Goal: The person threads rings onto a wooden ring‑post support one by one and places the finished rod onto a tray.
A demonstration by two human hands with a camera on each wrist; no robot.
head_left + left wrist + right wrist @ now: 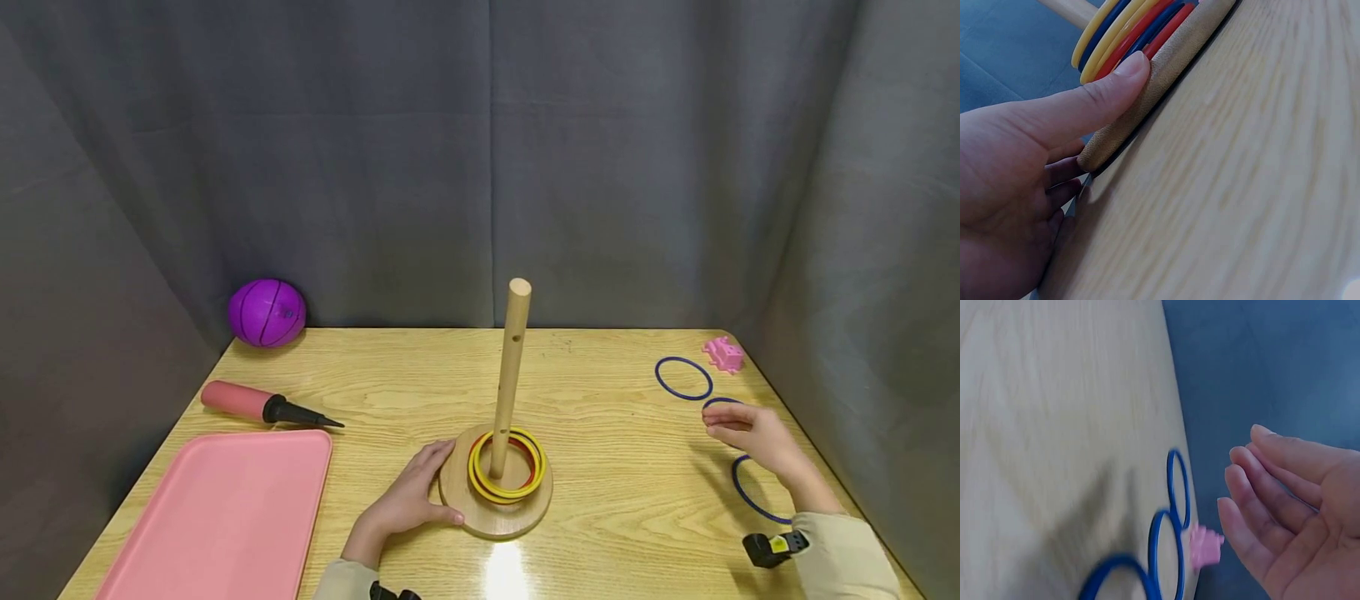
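Note:
A wooden stand with a round base (491, 521) and an upright post (512, 367) stands near the table's middle. Yellow, blue and red rings (1119, 40) are stacked around the post. My left hand (411, 497) holds the base at its left side, thumb on the near rim and fingers along the far part. Over the table's right side hovers my right hand (761, 437), fingers bent a little and nothing held. Blue rings lie below and around it: a far ring (682, 359), a middle ring (722, 400) partly hidden by the hand, and a near ring (737, 483).
At the back right corner sits a small pink toy (724, 354). A pink tray (225, 508) lies at the left front, with a red and black hand pump (243, 402) behind it. A purple ball (267, 313) rests at the back left corner. Grey curtains surround the table.

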